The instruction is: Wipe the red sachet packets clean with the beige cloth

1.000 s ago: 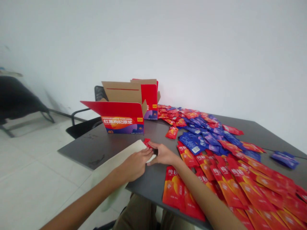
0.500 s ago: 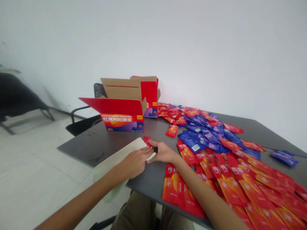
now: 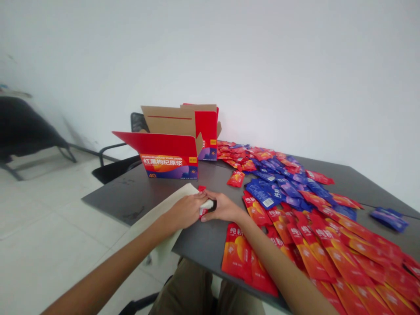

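Note:
My left hand (image 3: 187,210) lies over a pale cream cloth (image 3: 175,195), fingers together, with a bit of the cloth poking out past the fingertips. Under it is a red pouch (image 3: 202,188), mostly hidden; only small parts of it show above and below the fingers. My right hand (image 3: 225,208) is curved round the right side of that pouch, thumb below and fingers above, its fingertips meeting those of my left hand. The cloth runs down over the table's front edge.
Two open red cartons, a near one (image 3: 169,167) and a far one (image 3: 208,131), stand at the back left. Red pouches (image 3: 323,245) overlap at the right, beside a heap of blue pouches (image 3: 262,192). A black chair (image 3: 111,170) stands beyond the grey table (image 3: 151,192).
My left hand has slid slightly left with the cloth, baring a bit of the pouch below the fingers. My right hand has stayed nearly still. The view has shifted a little.

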### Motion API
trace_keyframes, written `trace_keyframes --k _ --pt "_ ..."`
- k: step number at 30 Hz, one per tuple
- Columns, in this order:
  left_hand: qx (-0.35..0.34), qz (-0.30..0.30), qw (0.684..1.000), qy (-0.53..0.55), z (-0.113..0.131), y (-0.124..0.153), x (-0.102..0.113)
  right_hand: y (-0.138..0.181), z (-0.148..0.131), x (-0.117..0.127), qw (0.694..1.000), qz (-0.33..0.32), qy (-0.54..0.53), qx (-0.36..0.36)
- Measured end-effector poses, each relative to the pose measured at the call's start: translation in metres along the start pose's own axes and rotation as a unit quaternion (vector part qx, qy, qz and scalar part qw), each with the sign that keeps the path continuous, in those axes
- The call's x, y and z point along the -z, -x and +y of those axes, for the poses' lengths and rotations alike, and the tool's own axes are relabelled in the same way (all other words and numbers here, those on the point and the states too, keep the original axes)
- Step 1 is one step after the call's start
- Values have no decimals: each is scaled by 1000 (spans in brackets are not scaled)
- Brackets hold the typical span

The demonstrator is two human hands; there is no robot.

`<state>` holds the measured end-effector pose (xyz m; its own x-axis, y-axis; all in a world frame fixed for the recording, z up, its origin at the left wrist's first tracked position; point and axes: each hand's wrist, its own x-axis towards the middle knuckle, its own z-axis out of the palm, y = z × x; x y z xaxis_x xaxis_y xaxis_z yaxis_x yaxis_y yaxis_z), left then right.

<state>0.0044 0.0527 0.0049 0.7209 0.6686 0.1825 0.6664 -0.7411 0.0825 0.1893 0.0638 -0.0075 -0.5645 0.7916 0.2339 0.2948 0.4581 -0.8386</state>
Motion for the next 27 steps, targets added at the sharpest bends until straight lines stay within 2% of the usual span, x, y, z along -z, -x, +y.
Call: trace_keyframes --k 3,8,10,14,16,21,23,27 --pt "60 -9 998 -13 -7 -9 3 1 -4 1 1000 4 -12 14" --pt "-16 0 1000 -1 12 9 -3 0 0 -1 1000 -6 -16 13" --pt "-22 5 1000 5 13 11 -4 -1 1 -1 1000 -5 -5 5" --pt "61 -4 998 -11 -7 -8 2 1 -5 1 1000 3 -5 11" --pt "77 -5 997 -19 -10 -11 3 1 -6 1 1000 4 -15 18" --pt "-6 1 1000 -9 15 12 -2 -1 1 -1 1000 -5 -25 9" --pt "-16 4 1000 3 16 14 -1 -1 1 -1 1000 -9 -26 5" --pt "63 -4 998 1 -5 -4 5 1 -5 1 1000 -5 -24 15"
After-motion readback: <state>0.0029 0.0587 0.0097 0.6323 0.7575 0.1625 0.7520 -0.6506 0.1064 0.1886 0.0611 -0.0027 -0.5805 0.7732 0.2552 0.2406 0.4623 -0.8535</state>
